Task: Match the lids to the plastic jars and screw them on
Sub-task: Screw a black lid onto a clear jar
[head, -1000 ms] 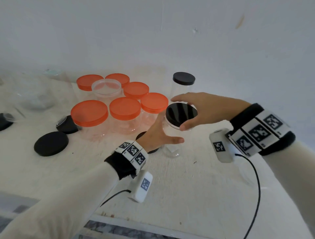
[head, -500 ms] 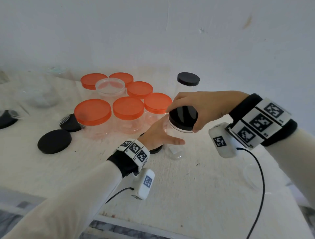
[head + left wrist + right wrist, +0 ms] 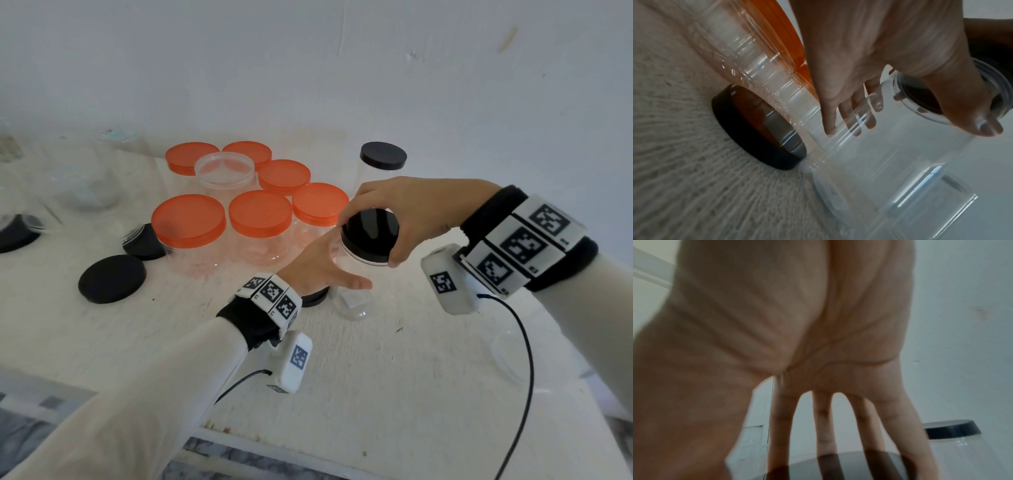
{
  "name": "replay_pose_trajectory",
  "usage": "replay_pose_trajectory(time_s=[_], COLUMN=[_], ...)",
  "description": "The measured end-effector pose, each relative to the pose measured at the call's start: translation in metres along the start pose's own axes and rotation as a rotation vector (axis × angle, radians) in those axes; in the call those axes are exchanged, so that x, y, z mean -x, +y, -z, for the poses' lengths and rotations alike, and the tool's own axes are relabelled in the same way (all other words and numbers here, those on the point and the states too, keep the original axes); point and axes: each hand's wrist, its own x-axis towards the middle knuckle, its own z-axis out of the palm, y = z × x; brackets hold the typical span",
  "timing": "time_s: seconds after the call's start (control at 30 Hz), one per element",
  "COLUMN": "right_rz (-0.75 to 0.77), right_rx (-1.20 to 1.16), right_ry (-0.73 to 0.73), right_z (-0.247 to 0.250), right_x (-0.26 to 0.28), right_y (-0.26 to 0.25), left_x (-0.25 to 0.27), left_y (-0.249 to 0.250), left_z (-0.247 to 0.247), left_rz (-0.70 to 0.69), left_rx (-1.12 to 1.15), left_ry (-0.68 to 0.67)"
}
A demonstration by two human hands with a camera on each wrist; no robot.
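A clear plastic jar (image 3: 354,294) stands on the white table, and my left hand (image 3: 337,272) grips its body from the left, thumb across the near side. In the left wrist view my fingers (image 3: 851,112) curl round the far side of the jar (image 3: 900,162). A black lid (image 3: 373,226) sits slightly tilted on the jar's mouth. My right hand (image 3: 369,241) comes down over it and pinches its rim with thumb and fingertips. The right wrist view has my fingers (image 3: 822,426) reaching down onto the black lid (image 3: 838,467).
Several orange-lidded jars (image 3: 260,214) and one clear-lidded jar (image 3: 224,168) crowd the back left. A tall black-lidded jar (image 3: 383,156) stands behind my right hand. Loose black lids (image 3: 112,278) lie at the left, one (image 3: 756,129) beside the held jar. Table edge (image 3: 274,445) runs near.
My right hand has gone from a loose spread over the lid to a tight hold on its rim, and has turned on it. The left hand still holds the jar.
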Motion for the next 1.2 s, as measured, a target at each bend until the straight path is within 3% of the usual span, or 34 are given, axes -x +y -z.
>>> replay_pose_trajectory(time_s=[0.5,0.7,1.2], right_rz=[-0.189,-0.111,0.046], right_rx=[0.122,0.136,0.0], right_ry=[0.172,0.052,-0.067], right_z=[-0.013,-0.007,0.0], right_x=[-0.008,-0.005,0.005], right_y=[-0.007,-0.006,-0.004], left_x=[0.001,0.001,-0.005], left_y=[-0.003,0.001,-0.005], left_z=[-0.003,-0.001,0.007], left_rz=[0.021,-0.005,0.008], left_rx=[-0.021,-0.03,-0.056], left_ry=[0.066,0.016,-0.063])
